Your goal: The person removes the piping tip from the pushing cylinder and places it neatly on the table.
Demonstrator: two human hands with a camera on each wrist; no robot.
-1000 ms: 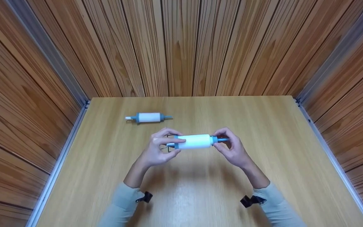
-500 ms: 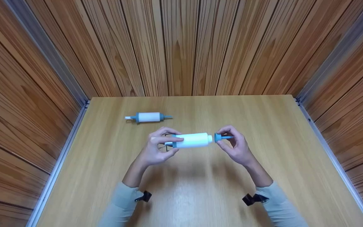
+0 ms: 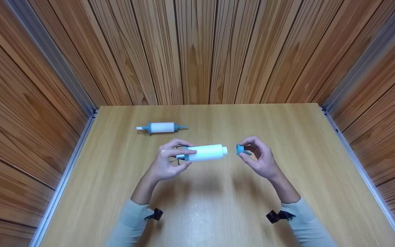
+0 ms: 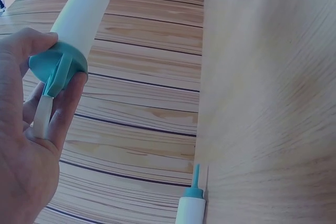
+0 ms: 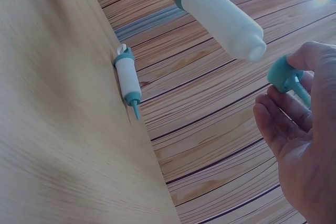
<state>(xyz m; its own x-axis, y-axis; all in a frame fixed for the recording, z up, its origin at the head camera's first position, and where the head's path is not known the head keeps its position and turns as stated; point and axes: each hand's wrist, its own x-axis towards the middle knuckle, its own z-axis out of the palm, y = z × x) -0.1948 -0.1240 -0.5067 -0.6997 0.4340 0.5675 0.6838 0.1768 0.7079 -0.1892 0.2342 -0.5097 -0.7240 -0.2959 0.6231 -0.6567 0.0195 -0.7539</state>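
In the head view a white plastic bottle [image 3: 206, 152] lies level above the table. My left hand [image 3: 171, 161] grips its teal end piece [image 4: 60, 64], thumb on one side and fingers on the other. From that end a teal bracket with a white tip [image 4: 43, 116] sticks out toward the palm. The bottle's other end is a bare white neck [image 5: 255, 49], facing right. A short gap away, my right hand [image 3: 260, 157] pinches a teal nozzle cap [image 5: 284, 73] between thumb and fingertips. Its hollow side faces the neck, and its thin spout points back toward the palm.
A second white bottle [image 3: 162, 127], with teal ends, a thin spout and a white tip, lies on its side at the table's back left. Wood-slat walls and metal rails [image 3: 63, 168] border the wooden table [image 3: 197, 212].
The teal nozzle cap has come off the bottle's neck. My right hand has moved right with it and tilted it, while my left hand has shifted slightly left with the bottle.
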